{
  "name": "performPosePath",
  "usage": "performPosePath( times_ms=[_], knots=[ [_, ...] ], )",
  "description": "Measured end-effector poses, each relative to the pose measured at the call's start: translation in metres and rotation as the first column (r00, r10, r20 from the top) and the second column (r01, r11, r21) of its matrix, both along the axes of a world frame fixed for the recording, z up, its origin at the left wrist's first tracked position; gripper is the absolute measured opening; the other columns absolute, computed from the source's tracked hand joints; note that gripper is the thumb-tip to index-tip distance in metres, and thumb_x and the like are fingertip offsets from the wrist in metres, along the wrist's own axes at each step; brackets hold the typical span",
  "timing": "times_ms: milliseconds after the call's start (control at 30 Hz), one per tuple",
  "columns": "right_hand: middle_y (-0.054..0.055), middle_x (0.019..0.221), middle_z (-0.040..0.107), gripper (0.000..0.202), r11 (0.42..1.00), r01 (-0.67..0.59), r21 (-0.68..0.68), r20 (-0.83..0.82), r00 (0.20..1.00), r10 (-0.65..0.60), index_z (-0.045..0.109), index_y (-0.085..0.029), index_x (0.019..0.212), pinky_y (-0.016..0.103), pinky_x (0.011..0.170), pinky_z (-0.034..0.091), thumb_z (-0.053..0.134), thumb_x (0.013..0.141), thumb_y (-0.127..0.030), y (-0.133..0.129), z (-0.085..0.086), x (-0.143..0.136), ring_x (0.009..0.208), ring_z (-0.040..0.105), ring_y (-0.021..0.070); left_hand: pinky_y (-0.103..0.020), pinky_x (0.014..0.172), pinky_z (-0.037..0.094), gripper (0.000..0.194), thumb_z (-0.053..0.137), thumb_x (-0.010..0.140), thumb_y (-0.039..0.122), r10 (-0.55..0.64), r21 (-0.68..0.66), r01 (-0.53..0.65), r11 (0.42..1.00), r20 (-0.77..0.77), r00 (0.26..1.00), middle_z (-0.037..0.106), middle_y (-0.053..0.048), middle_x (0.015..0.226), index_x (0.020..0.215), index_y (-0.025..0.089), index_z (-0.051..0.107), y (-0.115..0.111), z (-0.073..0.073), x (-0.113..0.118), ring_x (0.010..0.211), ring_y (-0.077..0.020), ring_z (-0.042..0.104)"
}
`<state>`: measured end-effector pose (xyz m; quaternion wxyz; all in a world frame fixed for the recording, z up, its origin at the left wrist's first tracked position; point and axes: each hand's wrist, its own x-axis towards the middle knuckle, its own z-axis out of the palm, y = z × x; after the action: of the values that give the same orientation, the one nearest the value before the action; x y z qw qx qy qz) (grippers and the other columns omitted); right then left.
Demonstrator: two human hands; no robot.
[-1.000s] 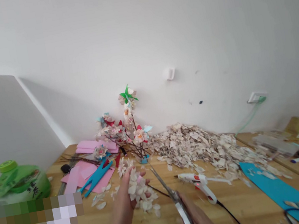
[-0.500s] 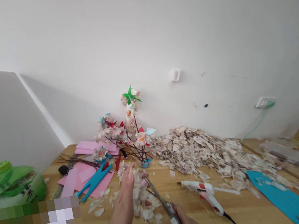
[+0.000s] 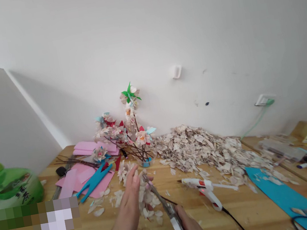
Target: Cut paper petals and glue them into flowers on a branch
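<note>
Well left of our fingers we've a green bottle (image 3: 12, 187); nearer, pink sheets (image 3: 78, 178) and a blue cut-out (image 3: 95, 180). Our L hand (image 3: 129, 200) stands thumb up against pale petals (image 3: 147, 203), w/ a pink bit (image 3: 148, 186) by its fingertips (grip mostly hidden, so we can't tell if it's held). Just beyond them, flower sprigs (image 3: 142, 137) stand in a small cup (image 3: 146, 164). Our R hand (image 3: 192, 227) is wrapped round the scissors (image 3: 170, 212), tips near the pink bit; a dark stem (image 3: 171, 201) shows just above those R fingers. Beyond 'em, a flake heap (image 3: 197, 143); to their right, a glue gun (image 3: 203, 186), then, well apart, a blue strip (image 3: 286, 194).
</note>
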<state>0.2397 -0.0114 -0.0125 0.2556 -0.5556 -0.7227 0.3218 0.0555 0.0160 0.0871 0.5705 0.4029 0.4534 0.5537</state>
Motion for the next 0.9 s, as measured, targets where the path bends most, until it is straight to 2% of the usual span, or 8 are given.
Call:
performPosePath(
  times_ms=[167, 300, 433, 600, 767, 900],
  knots=[
    [0.006, 0.080, 0.067, 0.065, 1.000, 0.010, -0.001, -0.024, 1.000, -0.010, 0.040, -0.012, 0.125, 0.025, 0.065, 0.044, 0.055, 0.066, -0.033, 0.001, -0.011, 0.003, 0.071, 0.058, 0.0200, -0.036, 0.063, 0.053, 0.063, 0.055, 0.071, 0.051, 0.004, -0.044, -0.004, 0.999, 0.008, 1.000, 0.063, -0.011, 0.114, 0.128, 0.026, 0.043, 0.002, -0.002, 0.003, 0.104, -0.0328, 0.056],
    [0.013, 0.093, 0.067, 0.069, 0.998, 0.049, 0.031, -0.054, 0.997, -0.048, 0.041, -0.009, 0.127, 0.028, 0.072, 0.044, 0.054, 0.068, -0.041, 0.000, -0.025, 0.009, 0.081, 0.060, 0.0251, -0.031, 0.054, 0.051, 0.065, 0.055, 0.071, 0.051, 0.005, -0.064, -0.002, 0.998, 0.040, 0.999, 0.064, -0.011, 0.113, 0.129, 0.026, 0.041, 0.004, -0.004, 0.005, 0.098, -0.0321, 0.058],
    [0.014, 0.095, 0.067, 0.074, 0.995, 0.099, 0.012, -0.050, 0.994, -0.098, 0.042, -0.009, 0.129, 0.029, 0.074, 0.045, 0.053, 0.069, -0.050, -0.002, -0.032, 0.011, 0.084, 0.061, 0.0258, -0.030, 0.051, 0.049, 0.066, 0.052, 0.072, 0.053, 0.012, -0.052, -0.011, 0.999, 0.024, 1.000, 0.064, -0.012, 0.112, 0.130, 0.025, 0.040, 0.002, -0.002, 0.005, 0.098, -0.0320, 0.059],
    [0.013, 0.090, 0.067, 0.076, 0.991, 0.137, -0.005, -0.073, 0.988, -0.137, 0.042, -0.009, 0.129, 0.029, 0.071, 0.046, 0.053, 0.067, -0.053, -0.005, -0.038, 0.010, 0.081, 0.061, 0.0263, -0.033, 0.057, 0.051, 0.063, 0.049, 0.075, 0.053, -0.015, 0.011, 0.015, 1.000, -0.016, 1.000, 0.061, -0.013, 0.117, 0.130, 0.024, 0.041, -0.006, 0.006, 0.004, 0.103, -0.0323, 0.056],
    [0.011, 0.082, 0.067, 0.078, 0.980, 0.197, -0.005, -0.047, 0.979, -0.197, 0.043, -0.006, 0.128, 0.026, 0.068, 0.046, 0.054, 0.066, -0.052, -0.008, -0.042, 0.010, 0.075, 0.060, 0.0239, -0.033, 0.069, 0.051, 0.060, 0.045, 0.077, 0.054, -0.026, 0.016, 0.027, 0.999, -0.075, 0.997, 0.046, -0.010, 0.135, 0.129, 0.024, 0.042, -0.012, 0.008, 0.006, 0.120, -0.0307, 0.042],
    [0.010, 0.078, 0.067, 0.078, 0.976, 0.218, 0.023, -0.095, 0.972, -0.215, 0.045, -0.005, 0.124, 0.025, 0.059, 0.046, 0.051, 0.066, -0.056, -0.011, -0.040, 0.010, 0.066, 0.060, 0.0213, -0.030, 0.066, 0.050, 0.064, 0.039, 0.079, 0.057, -0.072, -0.017, 0.071, 0.997, -0.069, 0.995, 0.044, -0.014, 0.136, 0.133, 0.023, 0.034, -0.014, 0.007, 0.010, 0.111, -0.0292, 0.052]
  ],
)
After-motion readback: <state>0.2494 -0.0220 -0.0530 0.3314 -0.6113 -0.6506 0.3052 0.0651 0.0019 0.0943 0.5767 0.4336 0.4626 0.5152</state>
